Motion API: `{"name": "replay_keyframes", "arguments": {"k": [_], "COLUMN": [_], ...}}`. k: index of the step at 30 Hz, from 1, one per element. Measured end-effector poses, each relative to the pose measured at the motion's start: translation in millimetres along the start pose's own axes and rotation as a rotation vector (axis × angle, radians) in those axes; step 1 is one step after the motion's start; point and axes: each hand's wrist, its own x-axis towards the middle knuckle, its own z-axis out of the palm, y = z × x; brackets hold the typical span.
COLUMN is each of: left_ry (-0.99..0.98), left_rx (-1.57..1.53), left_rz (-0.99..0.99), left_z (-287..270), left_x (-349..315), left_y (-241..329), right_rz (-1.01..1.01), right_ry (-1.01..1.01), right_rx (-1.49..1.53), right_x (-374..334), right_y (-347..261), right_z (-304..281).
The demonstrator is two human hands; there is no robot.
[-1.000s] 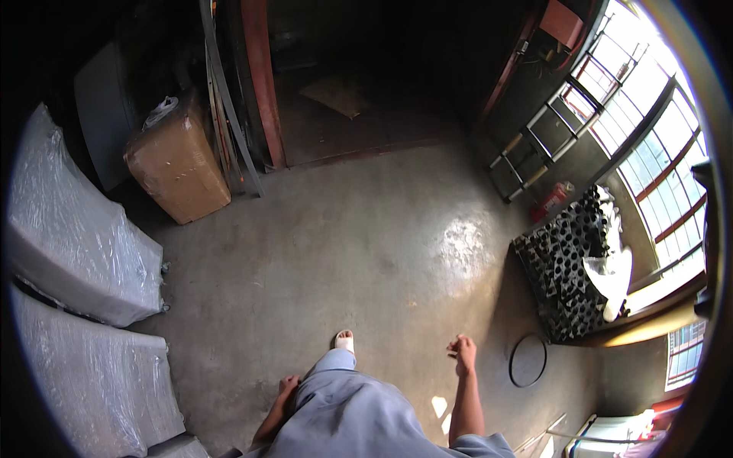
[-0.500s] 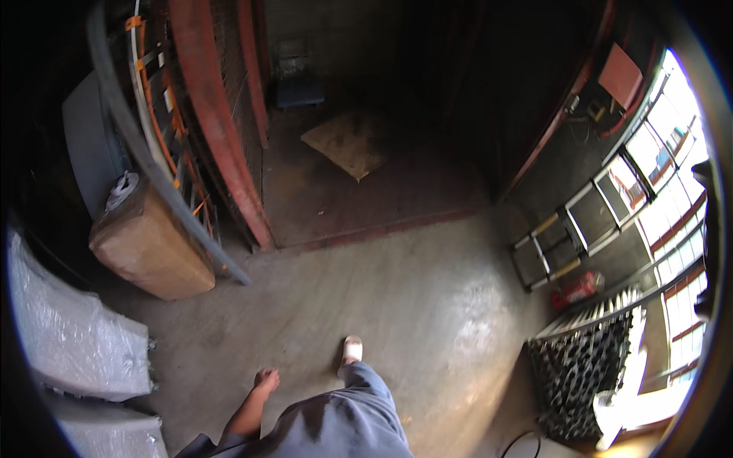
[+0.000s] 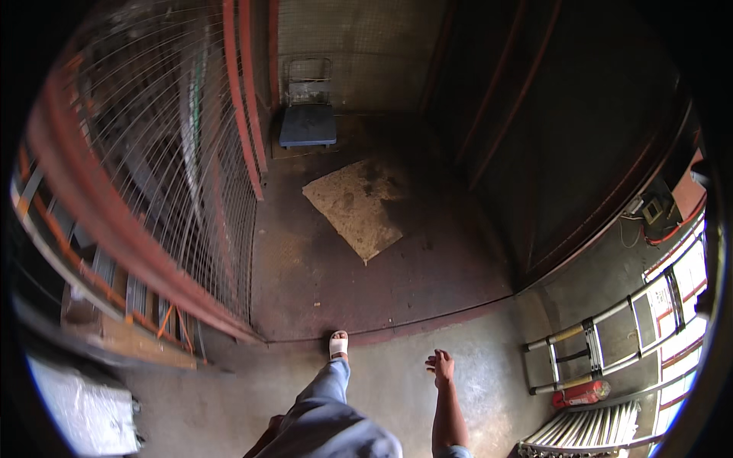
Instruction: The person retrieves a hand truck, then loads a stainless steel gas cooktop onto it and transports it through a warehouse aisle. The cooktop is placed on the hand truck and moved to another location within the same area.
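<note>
My right hand (image 3: 440, 368) hangs in the air over the grey concrete floor (image 3: 405, 397), right of my legs. It holds nothing, and its fingers are loosely bent and apart. Only a small, dark part of my left hand (image 3: 276, 420) shows beside my left thigh, its fingers hidden. My left foot, in a white slip-on shoe (image 3: 338, 345), is at the red-brown threshold of a wire-mesh enclosure. Inside, a brown, stained square sheet (image 3: 355, 206) lies on the dark floor. Neither hand touches anything that I can see.
A blue platform trolley (image 3: 308, 126) stands at the enclosure's back left. Red-framed mesh (image 3: 229, 252) bounds the left side. At right are a telescopic ladder (image 3: 611, 328), a red fire extinguisher (image 3: 582, 394) and stacked metal pieces (image 3: 584, 427). A plastic-wrapped bundle (image 3: 84, 412) lies at lower left.
I have walked forward, so the enclosure, sheet and trolley are nearer. My right hand has come into view; my left hand has swung back toward my thigh.
</note>
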Motion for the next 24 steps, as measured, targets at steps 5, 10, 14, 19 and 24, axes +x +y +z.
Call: {"name": "replay_keyframes", "arguments": {"k": [5, 10, 14, 19, 24], "left_ry": [-0.040, 0.074, 0.364, 0.330, 0.230], "left_rx": [-0.632, -0.944, -0.758, -0.812, -0.975], "left_rz": [-0.081, 0.160, 0.251, 0.101, -0.360], "left_z": [-139, -351, -472, -522, -516], "left_x": [235, 382, 475, 633, 722], "left_y": [188, 394, 554, 551, 602], "right_rz": [0.490, 0.831, 0.860, 0.800, 0.289], "right_ry": [-0.090, -0.139, -0.133, -0.182, -0.087], "right_rx": [0.102, -0.199, -0.201, -0.181, 0.017], "right_x": [103, 136, 248, 455, 728], "right_y": [70, 26, -45, -160, -335], "right_z": [39, 138, 201, 306, 376]}}
